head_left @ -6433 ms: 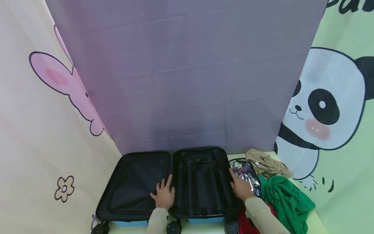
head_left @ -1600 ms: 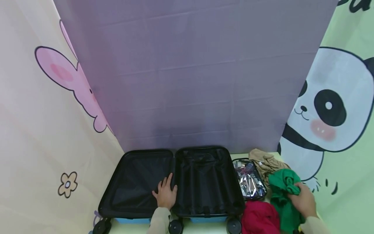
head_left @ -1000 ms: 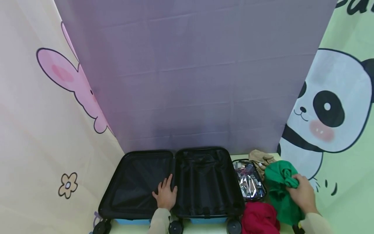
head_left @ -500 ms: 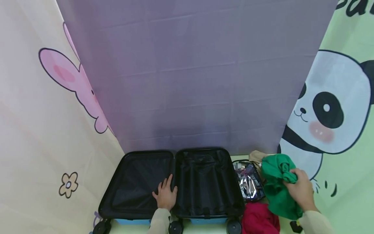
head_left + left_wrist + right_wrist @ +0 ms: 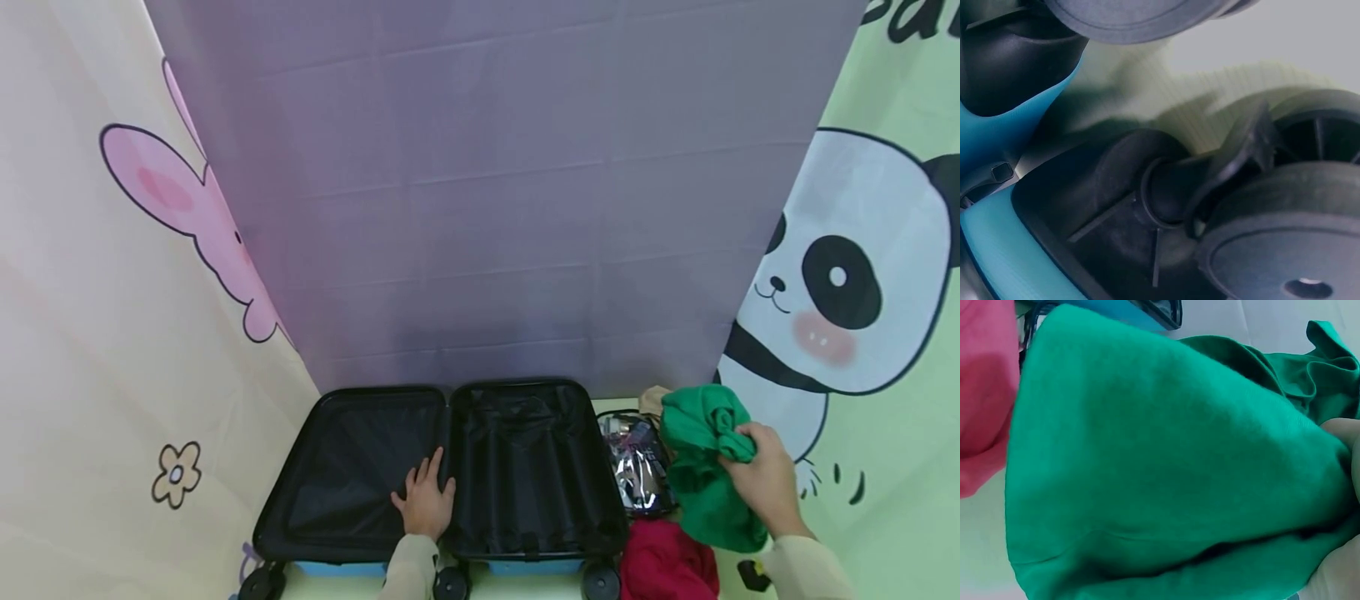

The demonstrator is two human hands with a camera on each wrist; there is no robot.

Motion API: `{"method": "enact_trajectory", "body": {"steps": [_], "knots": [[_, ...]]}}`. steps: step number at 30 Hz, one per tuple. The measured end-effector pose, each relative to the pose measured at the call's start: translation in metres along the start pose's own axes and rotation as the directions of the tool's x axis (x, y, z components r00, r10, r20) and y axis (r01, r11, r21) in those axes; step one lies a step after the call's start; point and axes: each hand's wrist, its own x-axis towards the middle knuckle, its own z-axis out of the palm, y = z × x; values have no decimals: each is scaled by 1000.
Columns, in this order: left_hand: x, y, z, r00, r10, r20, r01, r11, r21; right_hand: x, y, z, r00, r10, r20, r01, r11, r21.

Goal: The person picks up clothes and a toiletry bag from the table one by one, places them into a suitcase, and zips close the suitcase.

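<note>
In the head view an unfolded black-lined suitcase (image 5: 532, 475) lies with both halves spread flat. My left hand (image 5: 427, 502) rests on the inner edge of its left half, fingers spread. At the right my right hand (image 5: 767, 482) grips a bunched green garment (image 5: 708, 492), which hangs from the fingers. The same green cloth (image 5: 1166, 444) fills most of the right wrist view, with part of the hand at its right edge. In the left wrist view only the suitcase's black wheels (image 5: 1279, 231) and blue shell (image 5: 1016, 250) show; the left hand is out of that picture.
Beside the suitcase lies a clear-topped packed pouch (image 5: 636, 467). Below it is a red garment (image 5: 663, 562), and a beige garment (image 5: 651, 400) is mostly covered by the green one. A purple-grey sheet (image 5: 487, 208) stands behind, with printed panels at both sides.
My right hand moved from the suitcase edge to the green garment, gripped it and raised it up and left, over the beige garment and the pouch's edge. The left hand stays put.
</note>
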Motion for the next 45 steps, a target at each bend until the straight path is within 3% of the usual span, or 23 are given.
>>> {"method": "enact_trajectory", "body": {"steps": [29, 45], "knots": [[0, -3, 2, 1000, -1, 2, 1, 1000, 6, 8, -33, 6, 997, -52, -62, 56, 997, 57], [1, 0, 1, 1000, 7, -11, -7, 1000, 10, 15, -59, 10, 984, -139, -110, 148, 986, 73]]}}
